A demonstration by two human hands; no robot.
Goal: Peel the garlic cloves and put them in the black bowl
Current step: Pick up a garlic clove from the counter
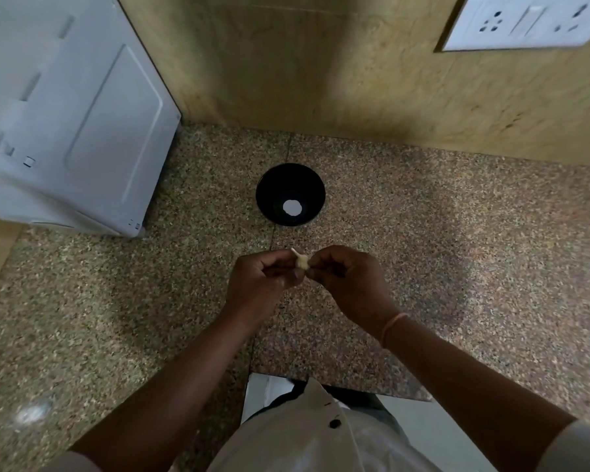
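Down at the near edge, a pale shirt [297, 441] with a dark button, and two bare forearms reaching forward over the speckled granite countertop [457, 253]. On the right wrist sits a thin orange thread band [393, 326]. Both hands meet in the middle, above the counter: the left hand [263, 277] has its fingers curled in, thumb and fingertips pinching one side of a garlic clove [302, 262], and the right hand [348, 281] is curled the same way, pinching the other side. So the clove is held between the two sets of fingertips, off the surface. It's small, pale cream, lumpy, with a thin papery sliver sticking up and to the left from its top. Just beyond the hands, apart from them, the black bowl [269, 185] stands upright on the counter, a bright white patch at its bottom; what that patch is, I cannot tell. Further left, a white appliance [65, 114]. Behind everything, a tan wall [321, 63] with a white socket plate [532, 22] at upper right
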